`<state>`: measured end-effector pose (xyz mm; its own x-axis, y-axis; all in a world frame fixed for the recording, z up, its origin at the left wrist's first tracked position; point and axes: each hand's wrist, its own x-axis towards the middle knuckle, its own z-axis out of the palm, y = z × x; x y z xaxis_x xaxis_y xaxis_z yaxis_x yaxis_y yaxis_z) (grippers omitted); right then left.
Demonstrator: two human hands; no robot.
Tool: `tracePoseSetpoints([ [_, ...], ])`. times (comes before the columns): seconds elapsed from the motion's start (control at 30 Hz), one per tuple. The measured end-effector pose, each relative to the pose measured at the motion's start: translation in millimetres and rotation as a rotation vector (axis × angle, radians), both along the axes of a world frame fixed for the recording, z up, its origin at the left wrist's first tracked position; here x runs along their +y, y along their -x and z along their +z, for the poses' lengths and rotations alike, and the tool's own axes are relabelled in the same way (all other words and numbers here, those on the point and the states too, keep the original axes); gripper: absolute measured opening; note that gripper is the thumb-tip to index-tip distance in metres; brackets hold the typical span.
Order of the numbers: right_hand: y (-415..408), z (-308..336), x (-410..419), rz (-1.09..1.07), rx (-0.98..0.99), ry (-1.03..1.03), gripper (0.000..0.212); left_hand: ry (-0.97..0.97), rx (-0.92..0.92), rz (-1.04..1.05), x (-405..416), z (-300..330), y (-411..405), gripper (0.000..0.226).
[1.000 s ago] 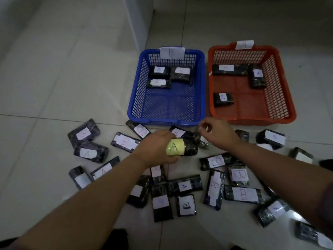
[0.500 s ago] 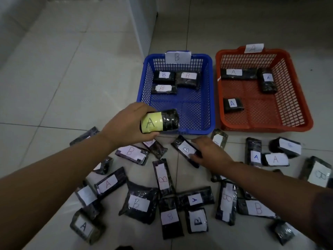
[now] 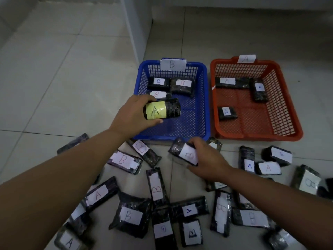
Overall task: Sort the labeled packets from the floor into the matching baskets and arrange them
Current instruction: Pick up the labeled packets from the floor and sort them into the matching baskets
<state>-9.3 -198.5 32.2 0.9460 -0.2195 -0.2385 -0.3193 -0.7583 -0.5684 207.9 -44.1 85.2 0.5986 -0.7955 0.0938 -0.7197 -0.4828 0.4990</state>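
Yellow-labelled A packet [image 3: 162,110] was gripped by left hand [image 3: 133,114] over blue basket [image 3: 203,98] (probably bound for the A basket), while B packet [image 3: 185,154] below the blue basket was clutched by right hand [image 3: 207,161].

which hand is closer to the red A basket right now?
Right. The right hand grips a packet on the floor just before the red basket; the left hand holds the yellow-labeled A packet over the blue basket.

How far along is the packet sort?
Early. Done: three B packets in the blue plastic basket, three A packets in the orange plastic basket. In hand: left hand holds a yellow-labelled A packet; right hand grips a white-labelled black packet. Left: some twenty packets on the tiled floor.
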Motion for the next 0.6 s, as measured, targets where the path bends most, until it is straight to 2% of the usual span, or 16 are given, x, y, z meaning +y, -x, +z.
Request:
tracePoseSetpoints([
  [0.13, 25, 28, -54, -0.275, -0.237, 0.119, 0.061, 0.083, 0.054, 0.079, -41, -11, 12, 0.063],
  [0.27, 43, 36, -119, -0.657, -0.444, 0.097, 0.056, 0.163, 0.132, 0.063, -101, -15, 41, 0.065],
  [0.37, 53, 38, -160, -0.876, -0.525, 0.088, 0.061, 0.194, 0.166, 0.025, -147, -14, 64, 0.063],
  [0.47, 61, 30, -186, -0.983, -0.576, 0.07, 0.058, 0.203, 0.221, -0.006, -184, -16, 84, 0.064],
  [0.6, 59, 20, -198, -1.022, -0.622, 0.037, 0.058, 0.145, 0.245, -0.073, -212, -25, 100, 0.065],
])
